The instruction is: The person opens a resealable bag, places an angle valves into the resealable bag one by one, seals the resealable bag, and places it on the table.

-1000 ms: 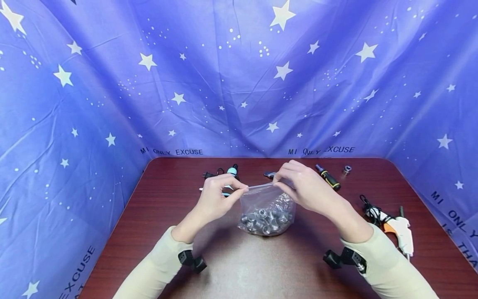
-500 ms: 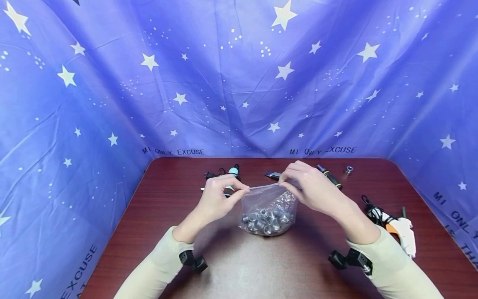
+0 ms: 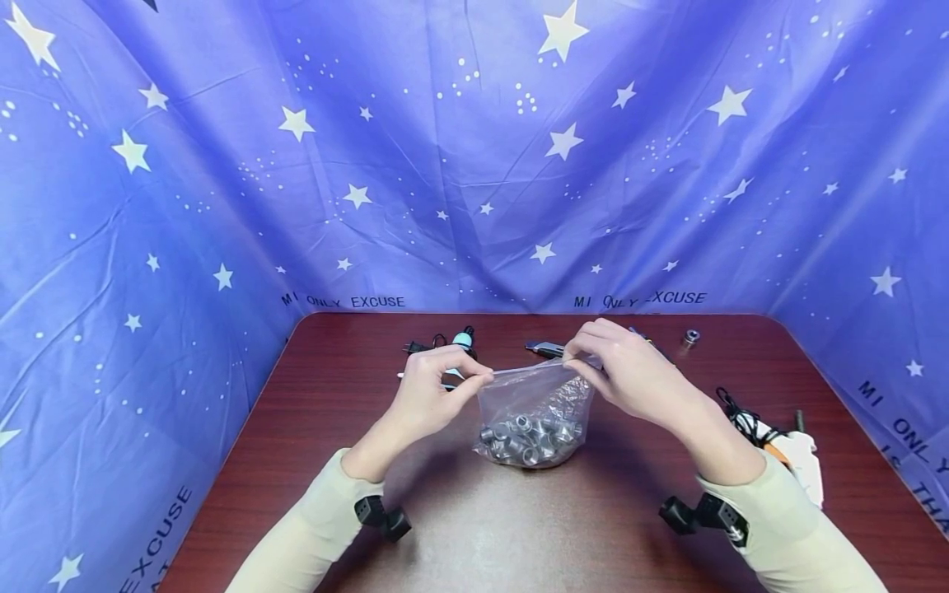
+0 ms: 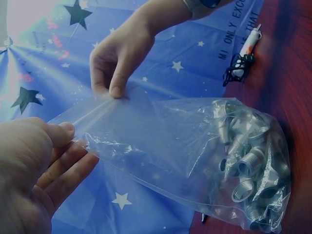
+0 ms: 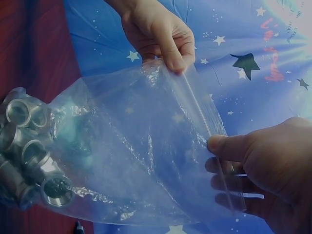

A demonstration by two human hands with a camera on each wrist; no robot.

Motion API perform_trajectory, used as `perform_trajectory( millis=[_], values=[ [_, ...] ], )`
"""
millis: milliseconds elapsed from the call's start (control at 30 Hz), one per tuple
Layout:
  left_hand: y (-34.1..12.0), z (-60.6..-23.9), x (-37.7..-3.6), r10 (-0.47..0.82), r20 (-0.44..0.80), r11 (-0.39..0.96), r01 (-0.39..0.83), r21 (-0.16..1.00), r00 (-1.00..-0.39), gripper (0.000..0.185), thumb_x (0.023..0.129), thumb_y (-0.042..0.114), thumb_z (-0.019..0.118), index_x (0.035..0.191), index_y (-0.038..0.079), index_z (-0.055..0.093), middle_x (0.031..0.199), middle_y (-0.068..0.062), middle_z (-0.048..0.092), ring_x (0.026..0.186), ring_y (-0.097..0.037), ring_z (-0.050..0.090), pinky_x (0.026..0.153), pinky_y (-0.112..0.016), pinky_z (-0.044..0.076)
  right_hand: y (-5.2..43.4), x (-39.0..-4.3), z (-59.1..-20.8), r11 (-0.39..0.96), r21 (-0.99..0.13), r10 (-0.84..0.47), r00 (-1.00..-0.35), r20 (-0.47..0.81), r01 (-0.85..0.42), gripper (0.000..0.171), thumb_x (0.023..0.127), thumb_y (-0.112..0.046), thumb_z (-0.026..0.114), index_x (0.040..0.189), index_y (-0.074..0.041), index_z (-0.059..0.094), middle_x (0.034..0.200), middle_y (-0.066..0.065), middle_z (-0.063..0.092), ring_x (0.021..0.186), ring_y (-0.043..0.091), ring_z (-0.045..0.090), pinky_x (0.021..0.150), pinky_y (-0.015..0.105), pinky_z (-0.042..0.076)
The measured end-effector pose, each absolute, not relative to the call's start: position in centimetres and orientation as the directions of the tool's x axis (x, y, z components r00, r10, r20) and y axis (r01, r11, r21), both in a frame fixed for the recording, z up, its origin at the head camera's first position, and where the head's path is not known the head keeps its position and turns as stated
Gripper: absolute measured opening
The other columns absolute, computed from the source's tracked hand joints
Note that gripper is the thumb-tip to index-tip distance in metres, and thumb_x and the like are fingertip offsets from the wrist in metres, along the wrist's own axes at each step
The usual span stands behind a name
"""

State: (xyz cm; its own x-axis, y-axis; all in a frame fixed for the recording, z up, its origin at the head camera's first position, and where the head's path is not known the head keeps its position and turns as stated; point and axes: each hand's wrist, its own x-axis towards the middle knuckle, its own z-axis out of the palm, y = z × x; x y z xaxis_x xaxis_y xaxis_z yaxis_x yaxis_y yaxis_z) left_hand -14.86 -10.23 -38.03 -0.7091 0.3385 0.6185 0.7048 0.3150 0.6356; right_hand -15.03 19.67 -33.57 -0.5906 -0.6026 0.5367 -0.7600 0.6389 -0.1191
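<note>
A clear zip-lock bag (image 3: 507, 399) stands on the table, its lower part full of threaded metal pipe fittings (image 4: 248, 165). At the left end of the bag's top edge, my left hand (image 3: 437, 391) pinches the plastic between thumb and index finger. My right hand (image 3: 630, 375) pinches the same edge near its right end. The right wrist view shows the seal strip (image 5: 195, 105) running straight between both hands, with the right thumb on the near side of the film and the fingers behind it.
Behind the bag lie a utility knife (image 3: 544, 349), a teal-and-black tool (image 3: 463, 339) with a plug, and a metal fitting (image 3: 691, 338). A screwdriver is mostly hidden by my right hand. A white glue gun (image 3: 804, 465) with black cord (image 3: 734, 408) lies at the right.
My right hand has slid rightward along the bag's top edge, uncovering more of the utility knife and covering the screwdriver. The left hand and the bag's filled bottom have stayed nearly still.
</note>
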Motion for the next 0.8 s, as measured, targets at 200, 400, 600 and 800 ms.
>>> perform_trajectory(
  millis=[200,400,600,800],
  values=[
    [-10.31,-37.98,-14.76,0.333,0.605,0.328,0.691,0.644,-0.723,0.008,0.09,0.006,0.083,0.089,0.013,0.083,0.086,0.0,0.08,0.072,-0.006,0.072,0.065,-0.019,0.062,19.98,-15.06,-33.61,0.627,-0.111,-0.607,-0.573,0.551,-0.771,0.013,0.091,-0.007,0.081,0.093,-0.016,0.071,0.092,-0.004,0.069,0.09,0.012,0.065,0.076,0.037,0.057],
    [-10.36,-38.12,-14.74,0.332,0.594,0.339,0.681,0.649,-0.732,0.005,0.091,0.008,0.083,0.09,0.013,0.083,0.087,-0.001,0.08,0.073,-0.006,0.073,0.065,-0.019,0.062,20.09,-15.0,-33.58,0.63,-0.114,-0.606,-0.578,0.546,-0.768,0.013,0.091,-0.006,0.081,0.092,-0.016,0.071,0.092,-0.004,0.069,0.089,0.011,0.064,0.076,0.037,0.056],
    [-10.3,-38.13,-14.74,0.331,0.592,0.334,0.678,0.654,-0.734,0.005,0.091,0.008,0.083,0.09,0.013,0.083,0.086,-0.001,0.08,0.072,-0.006,0.072,0.065,-0.02,0.063,20.28,-14.95,-33.67,0.637,-0.112,-0.604,-0.584,0.542,-0.762,0.014,0.091,-0.006,0.081,0.092,-0.016,0.071,0.092,-0.004,0.068,0.088,0.011,0.063,0.076,0.037,0.057],
    [-10.28,-38.09,-14.65,0.331,0.585,0.33,0.672,0.663,-0.74,0.006,0.091,0.008,0.083,0.09,0.014,0.083,0.086,0.0,0.08,0.072,-0.005,0.073,0.065,-0.021,0.063,20.71,-14.84,-33.73,0.638,-0.123,-0.607,-0.594,0.528,-0.761,0.014,0.091,-0.007,0.08,0.093,-0.017,0.071,0.093,-0.005,0.068,0.087,0.009,0.062,0.075,0.036,0.056]
  ],
)
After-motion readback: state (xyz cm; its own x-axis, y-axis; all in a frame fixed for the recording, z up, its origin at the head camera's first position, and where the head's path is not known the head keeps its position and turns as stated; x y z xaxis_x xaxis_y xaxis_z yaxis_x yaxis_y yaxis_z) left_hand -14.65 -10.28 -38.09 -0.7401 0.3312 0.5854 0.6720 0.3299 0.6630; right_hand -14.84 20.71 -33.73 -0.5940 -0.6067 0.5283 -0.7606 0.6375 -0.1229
